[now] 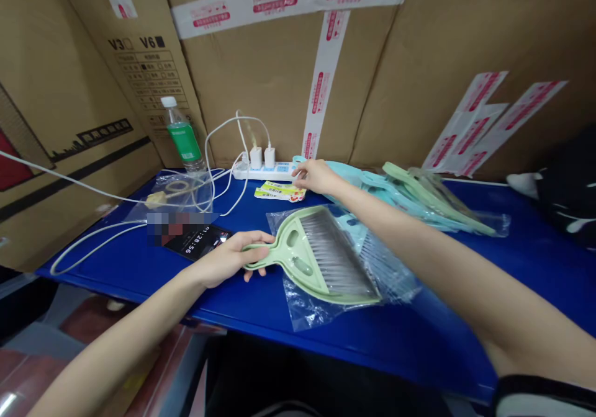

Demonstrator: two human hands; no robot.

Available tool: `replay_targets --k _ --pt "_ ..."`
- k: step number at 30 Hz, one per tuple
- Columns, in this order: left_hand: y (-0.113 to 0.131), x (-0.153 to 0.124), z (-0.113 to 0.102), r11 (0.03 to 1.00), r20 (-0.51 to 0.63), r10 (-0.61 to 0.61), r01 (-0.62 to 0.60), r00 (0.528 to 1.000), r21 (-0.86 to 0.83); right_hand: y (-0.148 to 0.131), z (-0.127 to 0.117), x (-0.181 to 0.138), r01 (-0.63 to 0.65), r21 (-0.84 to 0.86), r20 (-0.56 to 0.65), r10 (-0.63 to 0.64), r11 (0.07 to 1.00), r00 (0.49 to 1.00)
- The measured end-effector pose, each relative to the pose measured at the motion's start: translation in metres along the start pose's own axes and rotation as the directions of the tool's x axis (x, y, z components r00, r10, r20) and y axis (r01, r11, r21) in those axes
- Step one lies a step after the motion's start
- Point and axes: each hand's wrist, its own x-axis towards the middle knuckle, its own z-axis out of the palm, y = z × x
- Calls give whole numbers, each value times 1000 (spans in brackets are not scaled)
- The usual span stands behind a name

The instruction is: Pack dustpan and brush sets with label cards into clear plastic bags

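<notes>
My left hand (242, 252) is closed around the handle of a pale green dustpan (298, 259). A hand brush (339, 252) with grey bristles lies nested in that dustpan. Beneath them are a clear plastic bag (302, 311) and a light blue brush set (386, 262), partly hidden. Farther back, my right hand (316, 176) is closed at the handle of a light blue dustpan (344, 172), whose ring end shows past the fingers. My right forearm hides part of the blue pieces. Beside it lie several bagged blue and green sets (419, 200).
A white power strip (282, 170) with chargers and cables stands behind yellow packets (279, 190). At left are a green-labelled bottle (184, 138), a plastic bag with tape (174, 193) and a phone (200, 240). Cardboard walls (261, 76) border the blue table (261, 318).
</notes>
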Motion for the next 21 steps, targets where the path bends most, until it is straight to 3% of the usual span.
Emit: replay_targets --k 4,8,13,15,17,20,21 --pt "-1 -1 -3 998 -8 13 -12 1000 67 7 -12 -19 68 -42 0 -68 997 998" --pt "4 -6 -8 994 -37 47 -43 998 97 30 -30 -70 124 -55 66 -120 991 991" --pt "9 -8 -9 996 -61 72 -68 996 64 60 -31 -120 213 -66 167 -200 975 965" --pt "10 -7 -9 996 -70 81 -77 994 54 60 -31 -131 197 -41 86 -193 980 977" --pt "9 -6 -9 995 -86 89 -85 992 49 52 -35 -139 154 -3 -85 -154 988 984" --pt "8 -3 -9 995 -105 94 -90 990 42 31 -42 -151 81 108 -334 -40 991 942" --pt "7 -2 -9 995 -110 98 -94 989 41 25 -42 -155 64 193 -317 1 979 949"
